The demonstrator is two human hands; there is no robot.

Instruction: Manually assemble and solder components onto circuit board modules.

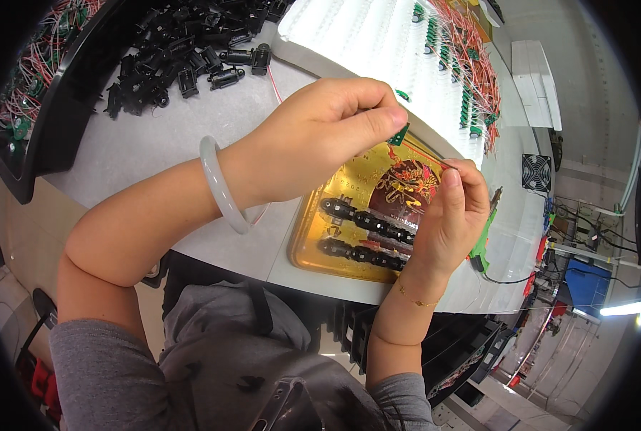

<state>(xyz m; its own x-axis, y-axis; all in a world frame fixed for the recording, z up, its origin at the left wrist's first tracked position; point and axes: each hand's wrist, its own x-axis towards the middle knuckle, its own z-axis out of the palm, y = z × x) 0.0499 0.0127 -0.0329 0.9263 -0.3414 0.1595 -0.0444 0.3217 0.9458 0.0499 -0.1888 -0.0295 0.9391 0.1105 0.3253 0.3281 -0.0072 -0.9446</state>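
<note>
Left hand (328, 136) pinching a small green circuit board (401, 136), my right hand (455, 215) grips its thin red wire (424, 153), seemingly keeping it taut.

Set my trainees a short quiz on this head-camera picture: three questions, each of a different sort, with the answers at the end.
1. Multiple choice. What is the left hand pinching?
a) a black plastic part
b) a small green circuit board
c) a pair of tweezers

2. True or false. In the gold tray, the visible black parts lie in two rows.

3. Fill in the missing word. A thin red ____ stretches from what the left hand holds toward the right hand.

Key
1: b
2: true
3: wire
</note>
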